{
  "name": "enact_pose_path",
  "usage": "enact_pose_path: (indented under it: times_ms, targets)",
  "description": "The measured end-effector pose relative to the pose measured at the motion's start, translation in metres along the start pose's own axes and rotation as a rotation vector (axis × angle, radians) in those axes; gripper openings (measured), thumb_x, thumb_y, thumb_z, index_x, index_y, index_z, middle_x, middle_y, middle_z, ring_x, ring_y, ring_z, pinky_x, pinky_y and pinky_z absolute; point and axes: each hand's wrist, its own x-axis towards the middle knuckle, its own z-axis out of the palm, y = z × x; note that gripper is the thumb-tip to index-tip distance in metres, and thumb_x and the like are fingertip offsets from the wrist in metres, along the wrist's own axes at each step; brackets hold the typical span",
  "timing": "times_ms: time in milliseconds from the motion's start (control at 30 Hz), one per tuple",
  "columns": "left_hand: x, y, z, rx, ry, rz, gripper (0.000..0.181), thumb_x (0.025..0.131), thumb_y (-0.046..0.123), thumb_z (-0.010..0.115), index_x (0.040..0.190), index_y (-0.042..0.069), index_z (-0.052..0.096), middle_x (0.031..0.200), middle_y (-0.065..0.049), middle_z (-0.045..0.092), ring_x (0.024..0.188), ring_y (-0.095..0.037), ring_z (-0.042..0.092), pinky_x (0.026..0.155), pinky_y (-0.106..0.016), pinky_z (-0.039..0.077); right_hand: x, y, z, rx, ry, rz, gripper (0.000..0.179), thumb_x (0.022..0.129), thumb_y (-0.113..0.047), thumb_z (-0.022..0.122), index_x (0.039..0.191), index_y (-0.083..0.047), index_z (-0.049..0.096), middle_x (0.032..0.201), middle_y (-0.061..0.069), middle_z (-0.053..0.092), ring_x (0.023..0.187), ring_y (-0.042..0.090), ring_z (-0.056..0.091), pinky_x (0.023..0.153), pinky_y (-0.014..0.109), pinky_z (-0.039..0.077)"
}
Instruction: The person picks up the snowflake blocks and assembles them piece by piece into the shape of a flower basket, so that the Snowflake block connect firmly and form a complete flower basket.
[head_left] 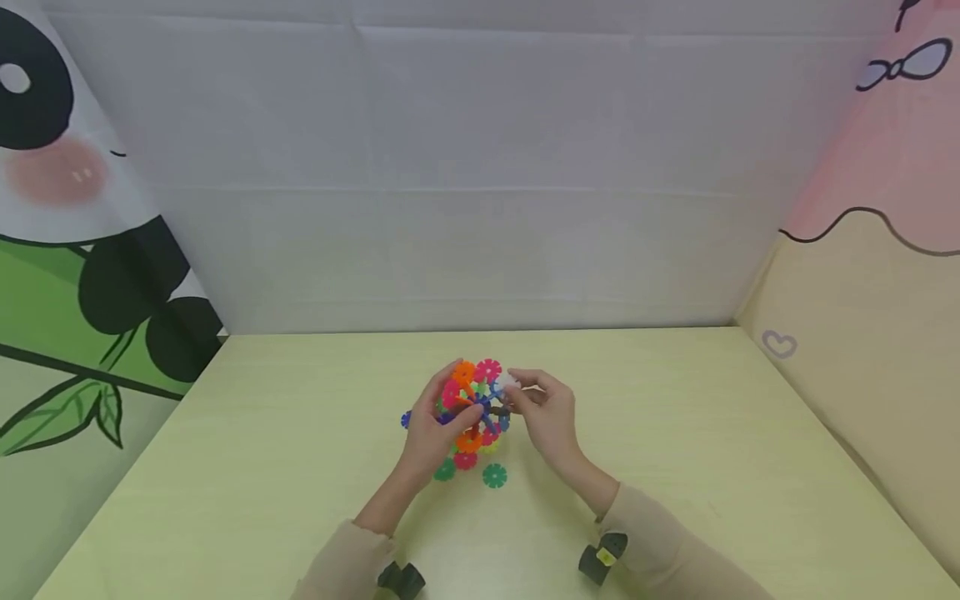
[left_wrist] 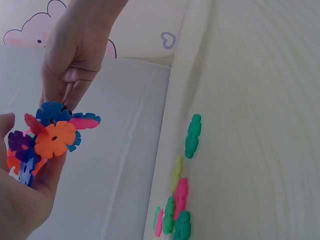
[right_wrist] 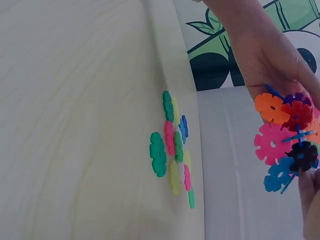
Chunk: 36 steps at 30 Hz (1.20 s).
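Observation:
A cluster of interlocking flower-shaped plastic discs [head_left: 480, 408] in orange, pink, blue, purple and red is held above the table between both hands. My left hand [head_left: 431, 437] grips it from the left, thumb across the near side and fingers behind. On the other side, my right hand [head_left: 550, 412] has its thumb and fingertips at the cluster's edge, pinching a black disc [right_wrist: 303, 156]. Beside that disc sit a blue disc [right_wrist: 278, 174] and a pink disc [right_wrist: 272, 143]. An orange disc [left_wrist: 55, 139] faces the left wrist view. The right fingertips are partly hidden behind the discs.
Loose discs lie flat on the pale table [head_left: 262, 467] beneath the hands, among them a green disc [head_left: 495, 476], a pink disc [head_left: 465, 461] and a yellow disc [right_wrist: 174, 177]. A white cloth wall [head_left: 480, 208] rises at the back, with printed panels on both sides.

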Motion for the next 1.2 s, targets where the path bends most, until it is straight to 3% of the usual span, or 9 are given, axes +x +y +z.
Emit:
enact_pose_path:
  times_ms: [133,267,533,700,933,1033,1200]
  targets:
    - [0.001,0.0,-0.009,0.009,-0.075,-0.006,0.057,0.09,0.02,0.057,0.14,0.022,0.031,0.143,-0.006,0.033,0.131,-0.029,0.029,0.097,-0.047,0.038,0.008,0.014,-0.007,0.036,-0.034,0.042,0.02,0.081,0.005,0.062,0.101,0.01,0.061,0.084,0.021,0.06,0.07,0.025,0.067,0.065,0.03,0.055]
    - [0.002,0.002,-0.02,0.02,-0.125,-0.012,0.056,0.091,0.018,0.055,0.141,0.021,0.03,0.142,-0.007,0.034,0.125,-0.033,0.037,0.095,-0.048,0.041,0.015,0.028,-0.014,0.028,-0.095,0.061,0.022,0.082,0.001,0.063,0.103,0.008,0.062,0.087,0.02,0.06,0.071,0.017,0.066,0.066,0.029,0.055]
    - [0.002,0.005,-0.025,0.12,-0.28,-0.102,0.059,0.088,0.027,0.06,0.14,0.028,0.032,0.144,-0.001,0.032,0.127,-0.034,0.033,0.091,-0.047,0.044,0.019,0.035,-0.02,-0.014,-0.242,0.049,0.022,0.084,-0.002,0.062,0.104,0.007,0.062,0.087,0.019,0.058,0.074,0.021,0.067,0.066,0.029,0.055]
    - [0.001,0.001,-0.027,0.142,-0.344,-0.096,0.057,0.091,0.027,0.055,0.141,0.024,0.031,0.143,-0.006,0.033,0.126,-0.035,0.035,0.093,-0.05,0.041,0.02,0.036,-0.019,-0.039,-0.329,0.051,0.024,0.085,-0.003,0.061,0.106,0.007,0.061,0.089,0.019,0.06,0.077,0.023,0.067,0.067,0.03,0.055]
    - [-0.002,-0.004,-0.032,0.026,-0.426,-0.099,0.052,0.093,0.029,0.05,0.141,0.025,0.032,0.145,-0.002,0.03,0.127,-0.03,0.035,0.096,-0.049,0.039,0.017,0.027,-0.019,-0.035,-0.365,0.044,0.024,0.085,-0.001,0.06,0.106,0.009,0.059,0.089,0.02,0.06,0.078,0.028,0.067,0.067,0.032,0.055]
    - [-0.003,-0.007,-0.031,-0.034,-0.423,-0.117,0.046,0.094,0.031,0.047,0.139,0.024,0.036,0.143,-0.001,0.032,0.129,-0.028,0.033,0.099,-0.052,0.035,0.017,0.029,-0.018,-0.03,-0.381,0.034,0.024,0.085,-0.001,0.06,0.106,0.009,0.059,0.089,0.021,0.059,0.077,0.029,0.066,0.067,0.032,0.055]
    - [-0.002,-0.012,-0.03,-0.047,-0.345,-0.13,0.04,0.094,0.032,0.048,0.133,0.024,0.044,0.138,0.0,0.04,0.127,-0.024,0.035,0.1,-0.054,0.031,0.018,0.037,-0.017,-0.054,-0.409,0.008,0.026,0.085,-0.003,0.061,0.109,0.008,0.059,0.092,0.021,0.06,0.078,0.033,0.065,0.069,0.031,0.055]
